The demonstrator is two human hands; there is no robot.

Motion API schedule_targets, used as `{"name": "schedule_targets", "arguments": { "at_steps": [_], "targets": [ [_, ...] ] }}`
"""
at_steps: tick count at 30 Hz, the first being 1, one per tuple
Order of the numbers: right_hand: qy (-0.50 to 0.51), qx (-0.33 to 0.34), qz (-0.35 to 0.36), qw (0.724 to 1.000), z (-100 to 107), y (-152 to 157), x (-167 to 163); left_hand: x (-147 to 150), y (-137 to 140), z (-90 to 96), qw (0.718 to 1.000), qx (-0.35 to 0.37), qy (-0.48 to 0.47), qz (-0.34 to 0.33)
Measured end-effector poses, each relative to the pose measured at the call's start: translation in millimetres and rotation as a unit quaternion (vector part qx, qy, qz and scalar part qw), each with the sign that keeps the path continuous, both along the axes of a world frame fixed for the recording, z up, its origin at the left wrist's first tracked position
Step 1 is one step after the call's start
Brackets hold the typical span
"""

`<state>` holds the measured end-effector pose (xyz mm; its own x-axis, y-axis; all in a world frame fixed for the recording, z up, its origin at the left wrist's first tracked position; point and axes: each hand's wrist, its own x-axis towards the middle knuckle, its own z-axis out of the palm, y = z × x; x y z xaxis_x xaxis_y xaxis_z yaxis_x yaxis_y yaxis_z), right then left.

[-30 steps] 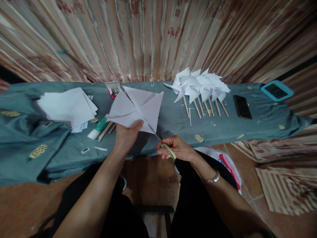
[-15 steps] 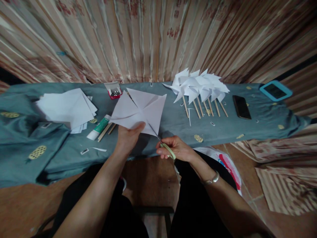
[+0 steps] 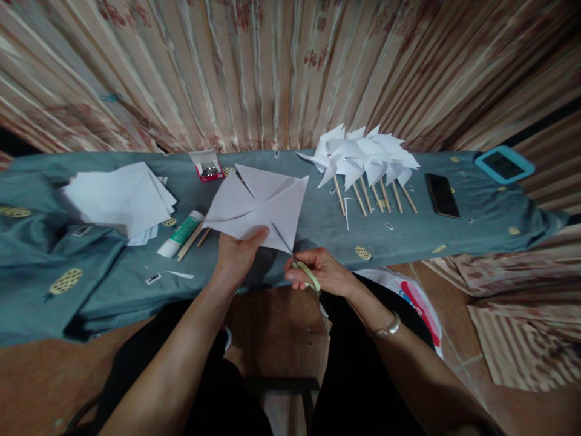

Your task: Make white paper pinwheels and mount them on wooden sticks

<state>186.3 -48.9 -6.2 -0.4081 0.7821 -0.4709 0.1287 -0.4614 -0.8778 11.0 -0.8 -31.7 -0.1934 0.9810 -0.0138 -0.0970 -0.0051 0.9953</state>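
Observation:
A square sheet of white paper (image 3: 278, 197) is held up over the table, with slits running from its corners towards the middle. My left hand (image 3: 239, 253) pinches its near edge, thumb on top and the other fingers hidden underneath. In my right hand (image 3: 320, 271) is a pair of scissors (image 3: 309, 276) with pale green handles. Its blades lie in the slit at the paper's near right corner. Just left of the paper are a green and white glue stick (image 3: 180, 235) and a few wooden sticks (image 3: 191, 241).
Several finished paper pinwheels (image 3: 363, 154) on sticks lie at the back right, beside a black phone (image 3: 442, 195) and a blue-framed device (image 3: 505, 165). A stack of white paper (image 3: 120, 200) lies left; a small red box (image 3: 209, 168) of metal pins stands behind. Curtains (image 3: 272, 72) hang behind the table.
The paper has shifted slightly right relative to the red box, with my left hand holding it. The scissors have drawn back slightly along the slit towards the corner.

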Motion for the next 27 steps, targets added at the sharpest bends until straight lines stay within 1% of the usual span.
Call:
{"name": "schedule_targets", "arguments": {
  "at_steps": [9,19,27],
  "targets": [
    [-0.001,0.008,-0.003,1.000,-3.7,-0.2,0.2,-0.7,-0.1,0.8,1.000,0.004,-0.003,0.002],
    [0.004,0.009,-0.012,1.000,-5.3,-0.2,1.1,2.8,-5.7,8.3,1.000,-0.022,-0.002,-0.016],
    [0.004,0.005,-0.021,1.000,-4.4,0.3,-1.8,2.1,-5.4,6.3,1.000,-0.018,-0.001,-0.008]
  ]
}}
